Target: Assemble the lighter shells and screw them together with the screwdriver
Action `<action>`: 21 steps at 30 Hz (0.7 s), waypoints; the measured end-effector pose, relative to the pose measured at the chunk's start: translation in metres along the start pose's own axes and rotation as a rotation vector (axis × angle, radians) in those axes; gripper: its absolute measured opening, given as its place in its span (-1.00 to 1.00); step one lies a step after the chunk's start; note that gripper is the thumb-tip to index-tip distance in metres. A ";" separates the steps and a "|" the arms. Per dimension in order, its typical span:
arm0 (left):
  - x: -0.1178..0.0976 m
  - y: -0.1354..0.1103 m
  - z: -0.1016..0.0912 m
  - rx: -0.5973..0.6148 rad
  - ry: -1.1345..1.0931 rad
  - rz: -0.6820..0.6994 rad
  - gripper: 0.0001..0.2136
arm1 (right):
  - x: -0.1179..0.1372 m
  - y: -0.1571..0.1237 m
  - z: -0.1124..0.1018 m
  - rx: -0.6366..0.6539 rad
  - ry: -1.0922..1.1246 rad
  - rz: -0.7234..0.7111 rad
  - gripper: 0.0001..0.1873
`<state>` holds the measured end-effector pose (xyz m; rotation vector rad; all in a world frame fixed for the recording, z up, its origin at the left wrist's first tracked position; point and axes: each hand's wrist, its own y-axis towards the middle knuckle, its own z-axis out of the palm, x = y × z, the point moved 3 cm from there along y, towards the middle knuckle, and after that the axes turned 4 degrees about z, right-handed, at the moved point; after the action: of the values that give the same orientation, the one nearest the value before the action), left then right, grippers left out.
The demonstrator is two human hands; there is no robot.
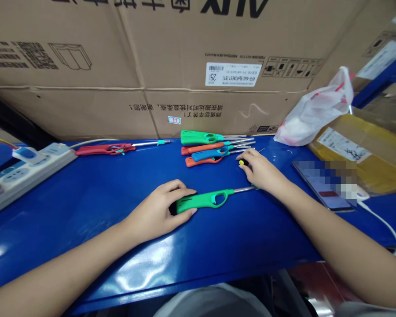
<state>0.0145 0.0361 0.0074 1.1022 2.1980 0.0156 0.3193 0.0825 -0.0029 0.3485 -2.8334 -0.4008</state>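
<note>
A green long-nosed lighter (206, 200) lies flat on the blue table (95, 189) in front of me. My left hand (158, 211) is closed round the rear end of its handle. My right hand (259, 169) rests at the metal nozzle end, fingers curled, with a small yellow-tipped tool (241, 163) showing at the fingertips. Just beyond lies a pile of lighters (211, 147), green, orange and blue, nozzles pointing right. A single red lighter (107, 149) lies apart at the back left.
Large cardboard boxes (171, 61) wall off the back. A white power strip (23, 169) sits at the left, a white plastic bag (317, 110) and a yellow parcel (359, 149) at the right, with a phone (323, 189) and white cable (383, 224) near my right forearm.
</note>
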 end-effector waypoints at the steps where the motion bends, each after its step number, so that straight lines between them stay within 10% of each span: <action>1: 0.000 0.000 0.000 -0.005 0.000 -0.004 -0.68 | 0.003 0.000 -0.001 -0.002 0.002 0.003 -0.79; 21: -0.005 -0.005 0.003 -0.041 -0.015 -0.026 -0.72 | 0.028 -0.012 -0.022 -0.002 -0.039 0.152 -0.79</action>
<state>0.0145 0.0289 0.0066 1.0475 2.1888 0.0410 0.3016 0.0580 0.0202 0.1245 -2.8728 -0.3826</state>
